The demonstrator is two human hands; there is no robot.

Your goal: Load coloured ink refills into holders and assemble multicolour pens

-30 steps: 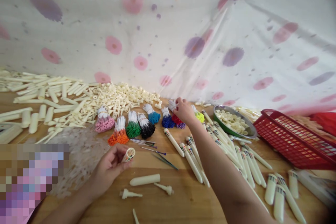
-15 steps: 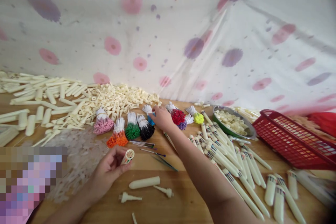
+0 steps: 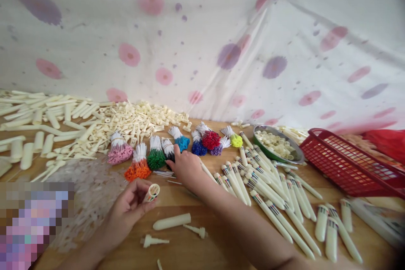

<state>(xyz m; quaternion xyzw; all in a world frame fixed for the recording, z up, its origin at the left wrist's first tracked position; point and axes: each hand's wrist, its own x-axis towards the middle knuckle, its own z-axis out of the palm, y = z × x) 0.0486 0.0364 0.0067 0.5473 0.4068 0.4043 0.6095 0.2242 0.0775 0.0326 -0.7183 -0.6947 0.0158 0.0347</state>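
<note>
Between the thumb and fingers of my left hand [image 3: 134, 204] is a short cream pen barrel [image 3: 153, 193], its round open end facing up. My right hand [image 3: 186, 166] reaches over the black-tipped refill bundle [image 3: 168, 148], fingers bent; the fingertips partly cover it, and whether they hold a refill is hidden. Left of it stand the green bundle [image 3: 156, 156], orange bundle [image 3: 138, 164] and pink bundle [image 3: 119, 149]. Behind and to the right lie the light blue bundle [image 3: 180, 138], dark blue bundle [image 3: 198, 145] and red bundle [image 3: 210, 137].
Cream parts [image 3: 139, 120] are heaped at the back left. Assembled pens [image 3: 268, 190] lie at right, near a green-sided bowl [image 3: 297, 156] and a red basket [image 3: 344, 168]. A loose barrel [image 3: 171, 221] lies in front. A patterned sheet [image 3: 190, 42] hangs behind.
My right hand has moved from the light blue bundle down and left to the black one, uncovering the light blue and dark blue bundles. The view has shifted slightly; my left hand still holds the barrel.
</note>
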